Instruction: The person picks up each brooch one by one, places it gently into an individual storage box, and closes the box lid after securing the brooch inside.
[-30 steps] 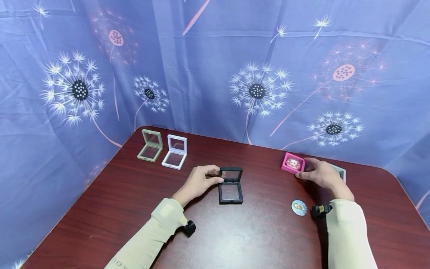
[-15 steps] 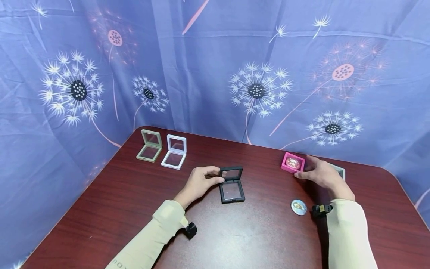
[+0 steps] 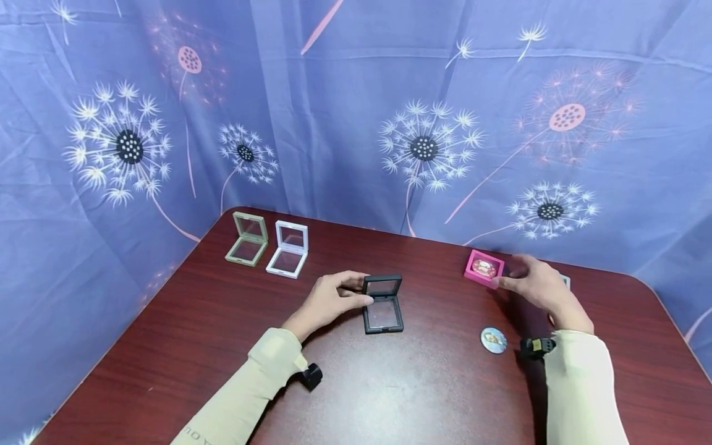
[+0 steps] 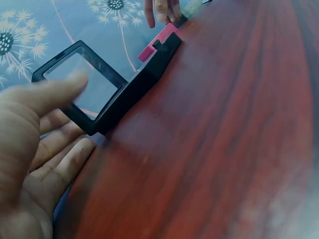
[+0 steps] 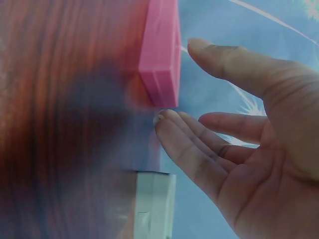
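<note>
My left hand point(image 3: 328, 301) holds the raised lid of a black hinged display case point(image 3: 384, 314) by its left edge. The thumb lies in front of the lid's clear window and the other fingers are behind it, as the left wrist view shows. A pink display case point(image 3: 484, 268), shut, with a round badge inside, lies toward the back right. Beside it is my right hand point(image 3: 542, 287). In the right wrist view, its thumb and fingers are spread apart, holding nothing, just off the pink case's point(image 5: 159, 67) end.
A round blue-and-white badge point(image 3: 493, 340) lies loose near my right wrist. A pale case point(image 3: 567, 281) is mostly hidden behind my right hand. Green point(image 3: 246, 250) and white point(image 3: 286, 262) cases stand with lids raised at the back left. A dandelion-patterned curtain point(image 3: 345, 154) borders the table.
My right hand has eased slightly to the right, away from the pink case, which stays in place. The black case has shifted and turned slightly in my left hand.
</note>
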Demonstrator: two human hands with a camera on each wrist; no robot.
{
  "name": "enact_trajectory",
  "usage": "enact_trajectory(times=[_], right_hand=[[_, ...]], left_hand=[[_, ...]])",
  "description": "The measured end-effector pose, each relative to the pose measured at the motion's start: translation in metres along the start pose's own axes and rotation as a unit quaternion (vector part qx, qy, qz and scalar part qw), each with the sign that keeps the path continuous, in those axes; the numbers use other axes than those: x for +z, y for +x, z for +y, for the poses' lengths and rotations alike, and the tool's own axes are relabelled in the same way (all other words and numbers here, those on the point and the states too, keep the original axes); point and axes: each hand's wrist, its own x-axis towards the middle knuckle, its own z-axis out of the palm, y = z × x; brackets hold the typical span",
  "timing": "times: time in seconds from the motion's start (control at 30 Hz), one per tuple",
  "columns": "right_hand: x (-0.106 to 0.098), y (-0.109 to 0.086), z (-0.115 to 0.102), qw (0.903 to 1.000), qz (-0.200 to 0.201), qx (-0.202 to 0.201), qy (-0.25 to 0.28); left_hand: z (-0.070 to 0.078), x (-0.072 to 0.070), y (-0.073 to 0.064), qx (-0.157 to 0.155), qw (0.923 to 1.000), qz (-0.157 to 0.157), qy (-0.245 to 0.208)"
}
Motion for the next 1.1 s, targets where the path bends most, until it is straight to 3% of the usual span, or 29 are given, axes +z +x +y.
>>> enact_trajectory(times=[0.17,0.27,0.43,0.57,0.9,1.1], right_hand=[[-0.002,-0.002,-0.007,0.9995,0.022,-0.008,-0.023],[-0.004,-0.004,-0.01,0.9991,0.027,-0.013,-0.029],[-0.006,-0.01,-0.014,0.9992,0.023,-0.017,-0.028],[-0.008,-0.016,-0.016,0.999,0.019,-0.009,-0.039],[-0.004,-0.028,-0.024,0.9981,0.025,-0.028,-0.049],[-0.001,-0.03,-0.031,0.9973,0.024,-0.059,-0.036]], left_hand=[[0.001,-0.006,-0.005,0.026,0.9973,-0.009,0.068],[0.001,-0.008,-0.007,0.034,0.9902,-0.02,0.134],[0.001,-0.008,-0.007,0.028,0.9762,-0.069,0.204],[0.002,-0.005,-0.005,0.046,0.9616,-0.097,0.253],[0.001,-0.001,-0.003,0.077,0.9539,-0.098,0.273],[0.003,-0.003,-0.002,0.073,0.9538,-0.1,0.274]])
